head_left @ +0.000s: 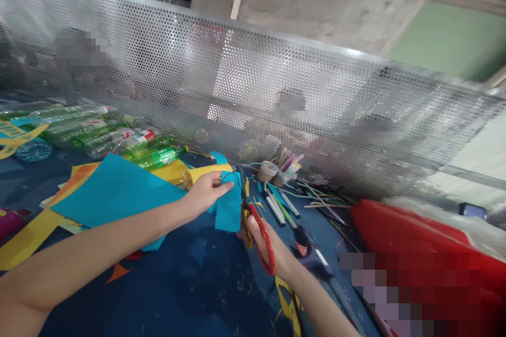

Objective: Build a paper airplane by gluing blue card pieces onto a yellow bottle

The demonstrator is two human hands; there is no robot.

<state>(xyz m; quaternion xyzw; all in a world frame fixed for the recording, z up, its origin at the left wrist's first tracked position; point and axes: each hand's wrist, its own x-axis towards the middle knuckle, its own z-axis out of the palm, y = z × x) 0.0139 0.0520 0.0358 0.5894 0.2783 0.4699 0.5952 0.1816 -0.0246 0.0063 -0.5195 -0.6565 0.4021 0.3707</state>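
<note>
My left hand (207,192) pinches a narrow piece of blue paper (228,208) that bears a dark curved line near its top. Fingers of my right hand (259,237) go through the red and yellow handles of a pair of scissors (265,245). The dark blades point up along the right edge of the blue paper; I cannot tell whether they are cutting into it. Behind my left hand lies a yellow paper-wrapped cylinder (209,171) with a clear end. A large blue sheet (118,192) rests on other coloured paper beyond my left forearm.
Plastic bottles (158,158) lie in a row at the back left. Markers (274,208) and a hot glue gun (314,255) are to the right of the scissors. A perforated metal panel (177,63) borders the blue table (177,284). A red bag (411,226) sits at right.
</note>
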